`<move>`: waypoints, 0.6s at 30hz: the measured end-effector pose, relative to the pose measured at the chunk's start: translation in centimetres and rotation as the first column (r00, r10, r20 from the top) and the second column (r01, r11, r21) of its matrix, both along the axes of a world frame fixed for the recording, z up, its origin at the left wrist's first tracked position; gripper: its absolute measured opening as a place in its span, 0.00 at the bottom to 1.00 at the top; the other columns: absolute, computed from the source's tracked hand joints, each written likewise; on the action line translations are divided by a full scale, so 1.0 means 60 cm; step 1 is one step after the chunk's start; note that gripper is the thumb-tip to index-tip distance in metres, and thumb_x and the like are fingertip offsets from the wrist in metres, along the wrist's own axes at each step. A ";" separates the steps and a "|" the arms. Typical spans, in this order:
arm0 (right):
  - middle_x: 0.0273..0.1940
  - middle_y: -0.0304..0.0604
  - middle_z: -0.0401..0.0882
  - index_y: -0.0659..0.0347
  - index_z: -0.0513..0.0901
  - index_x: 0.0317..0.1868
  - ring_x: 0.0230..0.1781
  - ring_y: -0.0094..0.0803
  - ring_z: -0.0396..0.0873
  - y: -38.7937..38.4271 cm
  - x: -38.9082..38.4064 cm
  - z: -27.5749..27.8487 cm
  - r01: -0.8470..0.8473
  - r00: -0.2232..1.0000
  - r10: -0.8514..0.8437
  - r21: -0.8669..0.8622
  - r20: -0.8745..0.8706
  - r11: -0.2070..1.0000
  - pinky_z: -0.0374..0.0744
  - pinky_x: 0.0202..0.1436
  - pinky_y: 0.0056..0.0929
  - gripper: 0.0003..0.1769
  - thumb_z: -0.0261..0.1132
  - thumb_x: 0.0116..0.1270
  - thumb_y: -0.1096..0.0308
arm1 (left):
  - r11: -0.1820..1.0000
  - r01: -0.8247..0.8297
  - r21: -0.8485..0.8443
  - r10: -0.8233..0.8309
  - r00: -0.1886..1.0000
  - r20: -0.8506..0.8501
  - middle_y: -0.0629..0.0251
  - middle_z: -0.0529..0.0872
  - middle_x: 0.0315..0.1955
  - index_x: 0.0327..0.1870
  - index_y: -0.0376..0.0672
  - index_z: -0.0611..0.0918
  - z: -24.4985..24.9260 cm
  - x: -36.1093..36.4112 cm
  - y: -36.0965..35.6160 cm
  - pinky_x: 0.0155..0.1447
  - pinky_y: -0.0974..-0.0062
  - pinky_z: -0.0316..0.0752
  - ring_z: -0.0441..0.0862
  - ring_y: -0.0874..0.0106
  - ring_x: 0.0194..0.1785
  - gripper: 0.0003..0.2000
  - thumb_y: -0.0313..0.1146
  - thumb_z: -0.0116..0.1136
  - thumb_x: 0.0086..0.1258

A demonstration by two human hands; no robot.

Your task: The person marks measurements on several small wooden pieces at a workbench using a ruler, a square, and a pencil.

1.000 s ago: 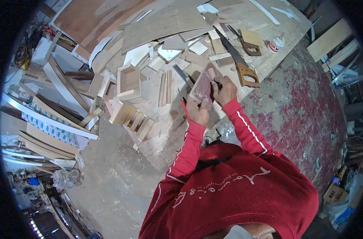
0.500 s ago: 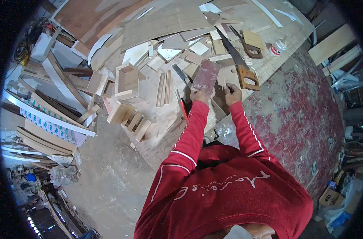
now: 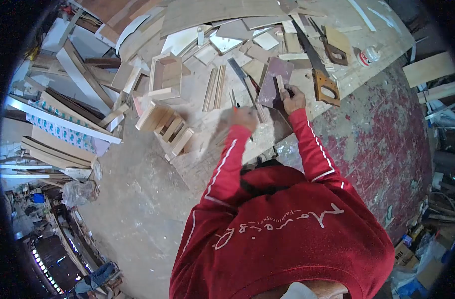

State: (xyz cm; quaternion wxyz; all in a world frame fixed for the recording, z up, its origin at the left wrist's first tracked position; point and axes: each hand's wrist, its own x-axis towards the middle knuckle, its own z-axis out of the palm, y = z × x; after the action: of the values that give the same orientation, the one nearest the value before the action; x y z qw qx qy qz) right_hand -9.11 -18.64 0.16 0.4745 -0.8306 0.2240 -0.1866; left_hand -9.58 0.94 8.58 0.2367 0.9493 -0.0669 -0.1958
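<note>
My right hand [image 3: 294, 101] is closed, with a small pale wooden strip [image 3: 279, 83] upright at its fingertips. Just beyond it is a flat, reddish-purple rectangular board [image 3: 278, 70], partly covered by the strip and hand. My left hand [image 3: 244, 118] is smeared by motion, over a pointed tool with a red part [image 3: 237, 104]; its grip cannot be made out. A long dark-and-metal bar [image 3: 241, 75] lies between the hands, running away from me. Right of my right hand rests a wooden-handled handsaw [image 3: 327, 88].
Two grooved wooden strips [image 3: 214, 88], an open wooden box [image 3: 166, 74] and a slatted wooden piece [image 3: 166, 127] lie to the left. Offcuts [image 3: 225, 42] cover the far side. A second saw [image 3: 334, 52] and a white jar [image 3: 368, 56] stand farther right.
My left hand has let go of the reddish board and moved left over the red tool. A wooden strip now shows in my right hand. The view has shifted.
</note>
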 end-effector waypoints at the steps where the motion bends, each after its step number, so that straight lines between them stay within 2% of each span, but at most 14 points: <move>1: 0.36 0.55 0.81 0.63 0.81 0.41 0.37 0.44 0.81 0.005 -0.001 0.014 0.001 1.000 -0.001 -0.007 -0.007 1.000 0.76 0.44 0.34 0.14 0.62 0.55 0.65 | 0.999 -0.042 0.023 0.035 0.971 0.235 0.53 0.82 0.34 0.30 0.40 0.80 -0.057 -0.006 0.043 0.49 0.60 0.71 0.78 0.53 0.41 0.17 0.46 0.49 0.60; 2: 0.36 0.55 0.81 0.63 0.81 0.41 0.37 0.44 0.81 0.007 -0.004 0.032 0.000 1.000 0.000 0.000 -0.019 1.000 0.76 0.44 0.34 0.14 0.62 0.55 0.65 | 0.989 -0.111 0.094 0.094 0.980 0.174 0.52 0.80 0.30 0.33 0.41 0.78 -0.032 -0.018 0.077 0.49 0.60 0.71 0.77 0.52 0.37 0.11 0.39 0.54 0.57; 3: 0.36 0.55 0.81 0.63 0.81 0.41 0.38 0.45 0.81 0.011 -0.005 0.050 -0.016 1.000 0.015 -0.057 -0.012 0.998 0.76 0.44 0.34 0.14 0.62 0.55 0.65 | 0.981 -0.149 0.124 0.085 0.905 0.417 0.54 0.79 0.34 0.39 0.42 0.77 -0.082 -0.033 0.115 0.50 0.59 0.70 0.75 0.54 0.42 0.13 0.36 0.58 0.54; 4: 0.36 0.55 0.81 0.63 0.81 0.41 0.38 0.45 0.80 0.015 -0.003 0.054 -0.035 0.999 0.034 -0.113 -0.004 0.993 0.76 0.44 0.35 0.14 0.62 0.55 0.64 | 0.979 -0.152 0.133 0.086 0.908 0.409 0.54 0.79 0.34 0.39 0.42 0.77 -0.087 -0.049 0.132 0.50 0.59 0.70 0.75 0.54 0.42 0.13 0.36 0.58 0.54; 6: 0.37 0.55 0.80 0.62 0.81 0.41 0.39 0.47 0.80 0.022 0.013 0.033 -0.078 0.997 0.081 -0.107 0.021 0.991 0.76 0.45 0.36 0.15 0.62 0.55 0.63 | 0.973 -0.057 0.223 -0.050 0.893 0.447 0.58 0.76 0.40 0.44 0.44 0.75 -0.089 -0.076 0.156 0.50 0.59 0.69 0.72 0.55 0.48 0.18 0.36 0.61 0.51; 7: 0.37 0.55 0.80 0.61 0.80 0.42 0.39 0.48 0.79 0.033 0.019 0.041 -0.123 0.992 0.121 -0.132 -0.025 0.984 0.76 0.45 0.37 0.15 0.62 0.55 0.62 | 0.980 -0.032 0.197 -0.045 0.925 0.378 0.60 0.72 0.45 0.43 0.46 0.76 -0.091 -0.085 0.155 0.50 0.59 0.69 0.68 0.58 0.52 0.18 0.36 0.64 0.49; 11: 0.38 0.54 0.80 0.57 0.79 0.44 0.40 0.50 0.78 0.090 0.059 0.053 -0.249 0.966 0.220 -0.259 -0.136 0.933 0.75 0.46 0.42 0.17 0.62 0.55 0.60 | 0.947 -0.058 0.315 -0.052 0.943 0.328 0.63 0.72 0.44 0.41 0.51 0.78 -0.123 -0.089 0.142 0.49 0.58 0.69 0.68 0.60 0.53 0.16 0.35 0.65 0.49; 14: 0.37 0.54 0.80 0.58 0.78 0.42 0.40 0.49 0.78 0.127 0.088 0.047 -0.312 0.943 0.250 -0.313 -0.221 0.897 0.75 0.45 0.43 0.16 0.63 0.53 0.60 | 0.960 -0.132 0.248 0.017 0.909 0.416 0.62 0.73 0.41 0.40 0.47 0.77 -0.121 -0.099 0.141 0.48 0.55 0.69 0.69 0.58 0.51 0.16 0.35 0.64 0.49; 15: 0.37 0.54 0.79 0.58 0.77 0.41 0.39 0.48 0.78 0.140 0.092 0.048 -0.269 0.961 0.216 -0.423 -0.171 0.865 0.75 0.44 0.43 0.16 0.63 0.53 0.59 | 0.959 -0.137 0.247 0.022 0.908 0.419 0.62 0.73 0.41 0.40 0.47 0.77 -0.126 -0.102 0.147 0.48 0.55 0.69 0.69 0.58 0.51 0.16 0.35 0.64 0.49; 16: 0.36 0.54 0.79 0.59 0.76 0.39 0.39 0.48 0.78 0.150 0.094 0.050 -0.220 0.976 0.186 -0.523 -0.117 0.823 0.75 0.44 0.43 0.16 0.63 0.54 0.59 | 0.984 -0.124 0.126 0.052 0.884 0.464 0.62 0.73 0.39 0.39 0.45 0.76 -0.133 -0.104 0.155 0.47 0.56 0.70 0.71 0.59 0.49 0.15 0.31 0.63 0.50; 17: 0.33 0.54 0.79 0.61 0.77 0.35 0.35 0.49 0.78 0.155 0.083 0.050 -0.189 0.974 0.227 -0.508 0.013 0.840 0.76 0.41 0.43 0.16 0.60 0.56 0.55 | 0.995 -0.100 0.005 0.084 0.860 0.504 0.63 0.74 0.37 0.38 0.42 0.75 -0.139 -0.105 0.161 0.46 0.57 0.71 0.73 0.61 0.46 0.13 0.28 0.62 0.51; 18: 0.33 0.54 0.79 0.61 0.77 0.35 0.35 0.49 0.78 0.162 0.067 0.064 -0.190 0.973 0.232 -0.512 0.018 0.838 0.76 0.41 0.43 0.16 0.60 0.56 0.55 | 0.995 -0.105 0.001 0.090 0.857 0.508 0.63 0.74 0.37 0.38 0.42 0.75 -0.152 -0.100 0.163 0.46 0.57 0.71 0.73 0.61 0.46 0.13 0.28 0.62 0.51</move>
State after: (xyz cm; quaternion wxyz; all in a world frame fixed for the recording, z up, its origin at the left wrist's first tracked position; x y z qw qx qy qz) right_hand -5.10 -8.94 3.98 0.2656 -0.9375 0.0552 -0.2181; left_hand -15.60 10.71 -0.53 0.2067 0.9728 -0.0760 0.0720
